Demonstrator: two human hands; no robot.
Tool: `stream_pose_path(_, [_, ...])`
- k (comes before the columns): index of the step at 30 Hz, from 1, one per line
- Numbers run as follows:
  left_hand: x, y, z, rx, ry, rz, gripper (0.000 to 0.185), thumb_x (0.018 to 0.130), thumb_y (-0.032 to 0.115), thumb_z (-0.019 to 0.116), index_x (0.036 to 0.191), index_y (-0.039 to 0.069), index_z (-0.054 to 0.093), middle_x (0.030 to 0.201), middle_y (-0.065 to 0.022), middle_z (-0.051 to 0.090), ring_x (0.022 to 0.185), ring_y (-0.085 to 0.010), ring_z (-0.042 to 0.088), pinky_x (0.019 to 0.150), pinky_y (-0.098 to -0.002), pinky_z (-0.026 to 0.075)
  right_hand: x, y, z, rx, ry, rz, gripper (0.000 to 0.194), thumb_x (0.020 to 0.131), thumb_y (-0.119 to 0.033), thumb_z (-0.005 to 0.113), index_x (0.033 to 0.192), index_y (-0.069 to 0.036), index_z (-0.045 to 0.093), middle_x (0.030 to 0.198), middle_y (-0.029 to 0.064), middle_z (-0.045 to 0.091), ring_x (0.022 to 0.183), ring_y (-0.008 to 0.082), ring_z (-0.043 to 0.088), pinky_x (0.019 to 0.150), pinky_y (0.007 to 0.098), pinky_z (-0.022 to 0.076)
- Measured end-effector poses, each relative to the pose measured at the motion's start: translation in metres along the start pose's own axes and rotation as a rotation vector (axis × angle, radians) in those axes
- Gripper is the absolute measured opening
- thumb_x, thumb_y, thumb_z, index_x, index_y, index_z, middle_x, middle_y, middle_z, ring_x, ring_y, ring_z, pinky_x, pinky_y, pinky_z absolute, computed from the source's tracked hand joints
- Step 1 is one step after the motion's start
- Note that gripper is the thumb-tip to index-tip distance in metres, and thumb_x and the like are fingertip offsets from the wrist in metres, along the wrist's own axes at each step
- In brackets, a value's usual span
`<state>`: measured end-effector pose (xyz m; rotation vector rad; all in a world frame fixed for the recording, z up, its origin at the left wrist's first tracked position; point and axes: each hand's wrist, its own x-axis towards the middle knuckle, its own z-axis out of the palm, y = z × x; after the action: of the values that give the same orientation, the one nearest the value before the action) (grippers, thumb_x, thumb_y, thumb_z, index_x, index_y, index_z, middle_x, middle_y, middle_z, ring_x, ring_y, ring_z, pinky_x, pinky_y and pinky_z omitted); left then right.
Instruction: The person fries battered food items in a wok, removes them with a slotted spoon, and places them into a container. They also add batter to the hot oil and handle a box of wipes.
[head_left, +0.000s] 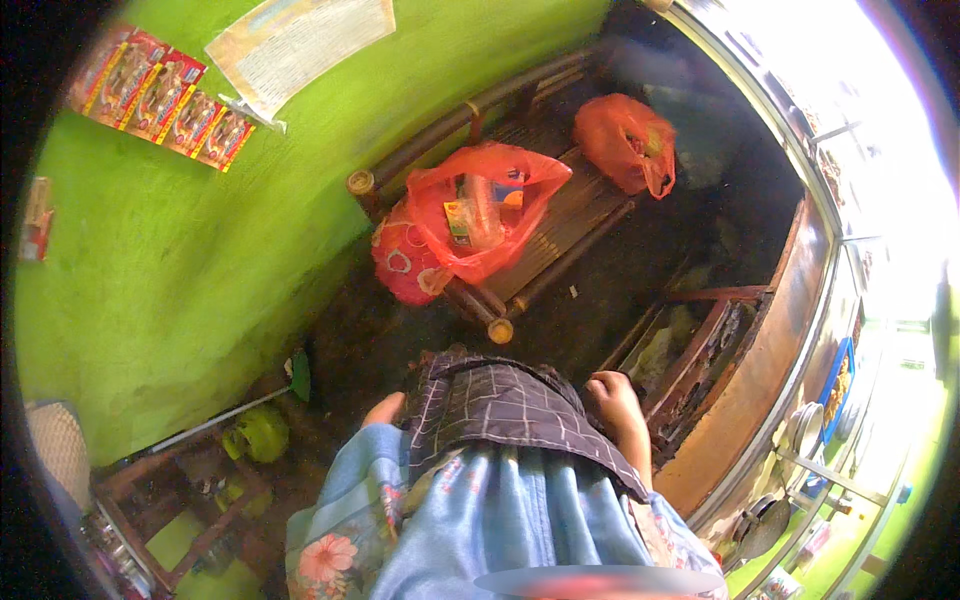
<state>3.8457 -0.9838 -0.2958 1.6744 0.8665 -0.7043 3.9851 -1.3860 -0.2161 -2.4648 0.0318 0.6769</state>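
Observation:
My left hand (385, 410) hangs beside my body, mostly hidden by a blue floral sleeve and a dark checked apron (517, 405). On the other side, my right hand (616, 397) hangs with bent fingers near a wooden frame; its palm is hidden. Nothing shows in either hand. Ahead of me stands a bamboo bench (581, 229). An open red plastic bag (491, 255) rests on it, with packaged goods (480, 210) inside. Against that bag leans a red patterned bundle (405, 259). Farther along the bench sits a second red plastic bag (626, 142), its handles gathered up.
A green wall (187, 277) on the left carries a strip of hanging sachets (165, 97). Below it stands a low rack (202, 517) beside a green gas cylinder (259, 433). Along the right runs a wooden counter (739, 420) with glass, a blue tray (836, 390) and pans (763, 525).

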Motion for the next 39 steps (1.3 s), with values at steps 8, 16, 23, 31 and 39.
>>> stream_pose_path(8, [0.049, 0.037, -0.049, 0.242, -0.227, -0.117, 0.032, 0.081, 0.029, 0.055, 0.097, 0.002, 0.060, 0.096, -0.0110, 0.062, 0.088, -0.0206, 0.056, 0.075, -0.0347, 0.044, 0.046, -0.064, -0.011, -0.025, -0.714, -0.327, 0.030, 0.074, -0.011, 0.055, 0.104, -0.008, 0.059, 0.104, 0.0140, 0.059, 0.096, 0.0274, 0.056, 0.086, 0.0338, 0.0418])
stream_pose_path(16, [0.092, 0.116, -0.059, -0.068, 0.558, 0.270, 0.041, 0.081, 0.016, 0.058, 0.119, 0.009, 0.046, 0.107, -0.0133, 0.054, 0.087, -0.0207, 0.057, 0.077, -0.0319, 0.045, 0.194, -0.078, -0.059, 0.495, -0.541, -0.185, 0.029, 0.084, -0.016, 0.054, 0.110, -0.004, 0.049, 0.108, 0.0069, 0.053, 0.095, 0.0144, 0.052, 0.076, 0.0279, 0.0448])
stream_pose_path(23, [0.118, 0.178, -0.011, -0.153, 0.380, 0.333, 0.046, 0.080, 0.009, 0.059, 0.122, 0.009, 0.042, 0.105, -0.0122, 0.054, 0.086, -0.0173, 0.056, 0.076, -0.0294, 0.046, 0.340, -0.134, 0.024, 0.076, -0.574, -0.215, 0.038, 0.080, -0.021, 0.059, 0.114, -0.008, 0.050, 0.104, 0.0066, 0.057, 0.091, 0.0151, 0.055, 0.074, 0.0278, 0.0464])
stream_pose_path(31, [0.258, 0.238, 0.009, -0.285, 0.263, 0.644, 0.044, 0.081, 0.005, 0.056, 0.122, 0.007, 0.041, 0.105, -0.0128, 0.054, 0.093, -0.0189, 0.055, 0.081, -0.0300, 0.045, 0.469, -0.170, 0.149, -0.439, -0.278, -0.233, 0.043, 0.078, -0.023, 0.061, 0.116, -0.007, 0.048, 0.107, 0.0068, 0.055, 0.094, 0.0156, 0.053, 0.077, 0.0284, 0.0449])
stream_pose_path(39, [0.386, 0.264, 0.021, 0.032, 0.302, 0.596, 0.050, 0.079, 0.014, 0.057, 0.124, 0.007, 0.037, 0.101, -0.0163, 0.057, 0.091, -0.0266, 0.057, 0.079, -0.0339, 0.045, 0.594, -0.093, 0.172, -0.548, -0.088, -0.171, 0.048, 0.077, -0.024, 0.063, 0.118, -0.007, 0.046, 0.109, 0.0070, 0.054, 0.097, 0.0161, 0.052, 0.080, 0.0290, 0.0434])
